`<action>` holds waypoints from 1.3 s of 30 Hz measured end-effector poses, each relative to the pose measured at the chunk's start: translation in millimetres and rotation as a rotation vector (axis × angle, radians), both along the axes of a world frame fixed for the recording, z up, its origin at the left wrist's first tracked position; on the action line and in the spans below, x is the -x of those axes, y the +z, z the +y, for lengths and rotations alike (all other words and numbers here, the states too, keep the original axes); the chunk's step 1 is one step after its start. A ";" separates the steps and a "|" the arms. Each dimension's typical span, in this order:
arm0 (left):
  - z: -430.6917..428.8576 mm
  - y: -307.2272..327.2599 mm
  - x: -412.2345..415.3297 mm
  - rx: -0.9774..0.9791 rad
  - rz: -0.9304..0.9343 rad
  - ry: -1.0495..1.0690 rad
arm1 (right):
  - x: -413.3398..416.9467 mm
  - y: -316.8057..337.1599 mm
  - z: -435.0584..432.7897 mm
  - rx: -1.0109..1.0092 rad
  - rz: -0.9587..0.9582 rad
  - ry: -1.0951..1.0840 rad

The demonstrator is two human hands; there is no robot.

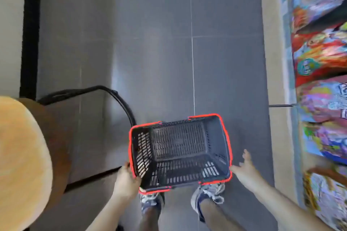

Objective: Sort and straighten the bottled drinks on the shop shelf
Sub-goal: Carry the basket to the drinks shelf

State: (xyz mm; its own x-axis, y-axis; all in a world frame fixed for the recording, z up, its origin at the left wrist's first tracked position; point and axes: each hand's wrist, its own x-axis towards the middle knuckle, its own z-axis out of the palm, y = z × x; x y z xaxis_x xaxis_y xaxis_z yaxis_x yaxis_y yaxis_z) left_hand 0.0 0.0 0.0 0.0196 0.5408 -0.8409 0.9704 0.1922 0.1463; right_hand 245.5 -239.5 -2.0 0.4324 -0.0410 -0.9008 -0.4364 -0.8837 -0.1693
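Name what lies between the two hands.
Head view: the red-rimmed basket, its near corner gripped by the left hand, the right hand open beside it.

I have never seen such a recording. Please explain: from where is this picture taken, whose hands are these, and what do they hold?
There is no machine here. A person wears one camera on the head, looking down, so you see their own arms and shoes. The left hand grips one near corner of an empty dark basket with a red rim. The right hand is open beside the other near corner. Below is grey tiled floor. A round wooden top is at the left, coloured packets at the right. No bottles show.
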 end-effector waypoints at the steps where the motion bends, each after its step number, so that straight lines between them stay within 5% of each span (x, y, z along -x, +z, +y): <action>1: -2.9 -18.7 4.0 0.017 0.009 0.048 | 3.1 -17.5 -5.4 0.014 -0.011 -0.012; 5: -9.3 -62.9 3.5 0.131 0.031 0.162 | 12.0 -53.5 -15.2 0.023 0.042 -0.024; 11: 10.7 -26.8 -12.7 -0.096 0.069 -0.005 | -5.4 -19.4 -5.2 -0.066 -0.088 -0.086; 25: 113.3 338.5 -136.7 -0.413 -0.417 0.129 | -147.5 334.2 81.5 -0.402 -0.340 -0.095; 39: 350.7 509.0 -275.4 -0.437 -0.629 0.125 | -272.6 507.8 307.6 -0.598 -0.450 -0.266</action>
